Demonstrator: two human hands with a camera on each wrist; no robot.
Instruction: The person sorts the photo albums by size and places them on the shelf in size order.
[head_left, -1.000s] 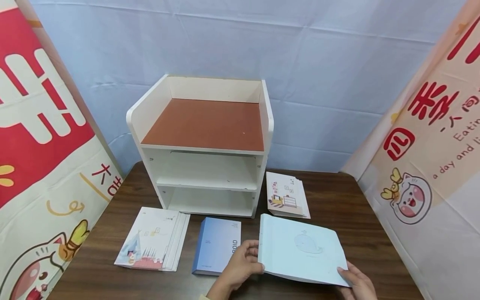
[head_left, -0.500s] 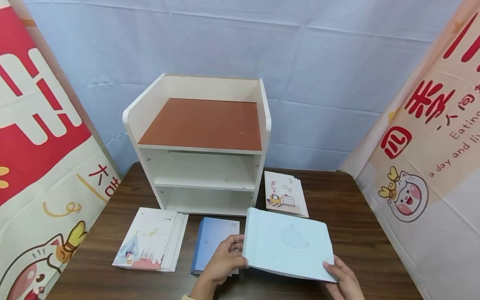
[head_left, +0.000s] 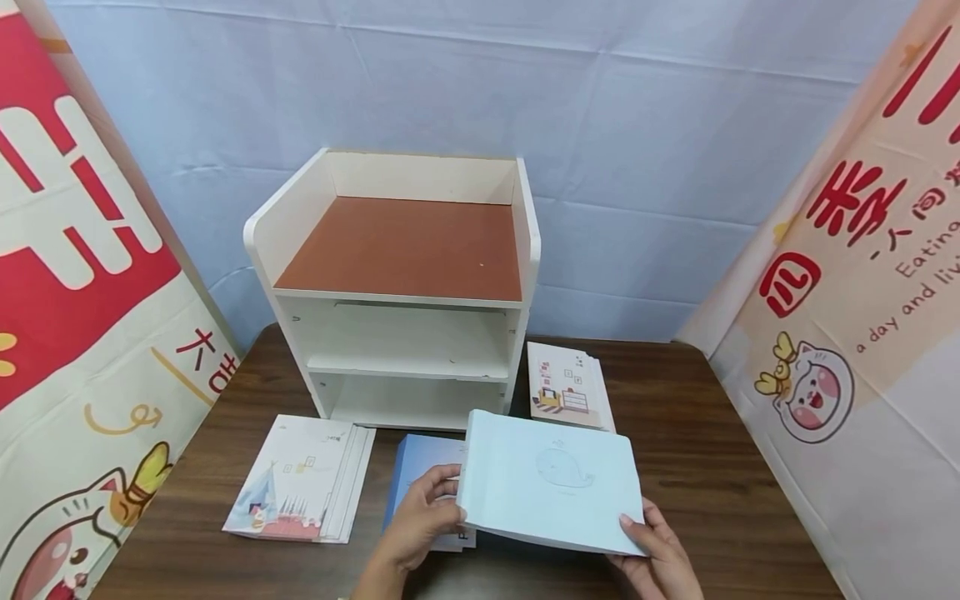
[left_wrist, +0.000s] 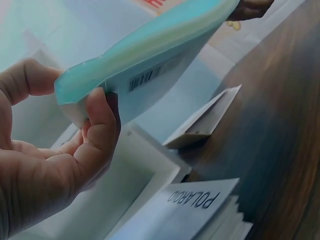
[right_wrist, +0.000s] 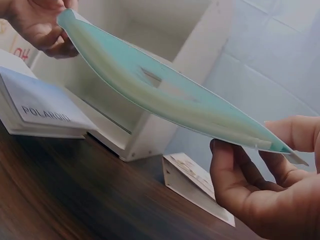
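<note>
A light blue soft-covered album [head_left: 551,483] with a whale drawing on its cover is held above the table, slightly tilted. My left hand [head_left: 416,521] pinches its spine end between thumb and fingers. My right hand [head_left: 656,546] grips the opposite lower corner, thumb on top and fingers underneath. In the left wrist view, a barcode shows on the underside of the album [left_wrist: 150,80]. The right wrist view shows the edge of the album [right_wrist: 165,95] bowed open, with pages inside. Below my left hand lies a blue Polaroid album [head_left: 420,462], partly covered.
A white shelf unit [head_left: 420,250] with a brown top and two compartments stands at the back of the wooden table [head_left: 697,467]. White illustrated albums [head_left: 296,479] lie at left front. Another white illustrated stack [head_left: 566,383] lies right of the shelf.
Both hands have carried the light blue album leftward and a little upward, so it now covers part of the blue Polaroid album. Their hold looks the same.
</note>
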